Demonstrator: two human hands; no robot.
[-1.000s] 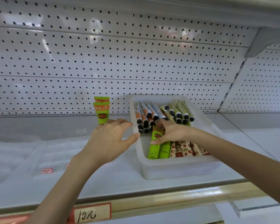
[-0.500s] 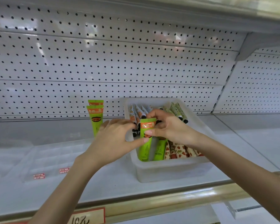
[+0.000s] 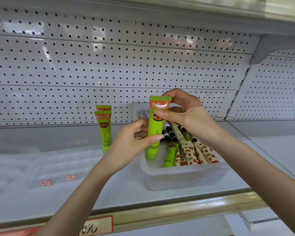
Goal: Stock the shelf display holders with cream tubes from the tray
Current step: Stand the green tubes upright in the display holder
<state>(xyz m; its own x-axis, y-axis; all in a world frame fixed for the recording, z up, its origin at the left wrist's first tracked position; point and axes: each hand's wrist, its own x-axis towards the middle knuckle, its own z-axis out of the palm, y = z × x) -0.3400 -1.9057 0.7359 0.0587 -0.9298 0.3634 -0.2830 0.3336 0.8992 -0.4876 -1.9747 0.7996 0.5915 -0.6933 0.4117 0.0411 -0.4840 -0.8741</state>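
Holding one green plastic cream tube [image 3: 154, 128] above the translucent white plastic tray [image 3: 186, 178]: transfer step in hand.
We keep it upright, cap down. Our right hand [image 3: 186, 116] pinches the orange crimped top and our left hand [image 3: 129, 143] pinches mid-body. Next, we judge, it needs carrying left into a slot of the clear compartmented holder [image 3: 66, 160], beside two standing green tubes [image 3: 104, 128].

We hold a lime-green cream tube [image 3: 154, 133] with an orange crimped end upright, cap down, over the near left corner of the translucent white plastic tray [image 3: 186, 178]. Our right hand [image 3: 188, 116] pinches its top and our left hand [image 3: 128, 145] pinches its middle. Strawberry-printed tubes [image 3: 194, 155] lie in the tray. Two matching green tubes [image 3: 104, 133] stand in the clear plastic display holder [image 3: 66, 160] to the left, against the white pegboard wall [image 3: 126, 65].
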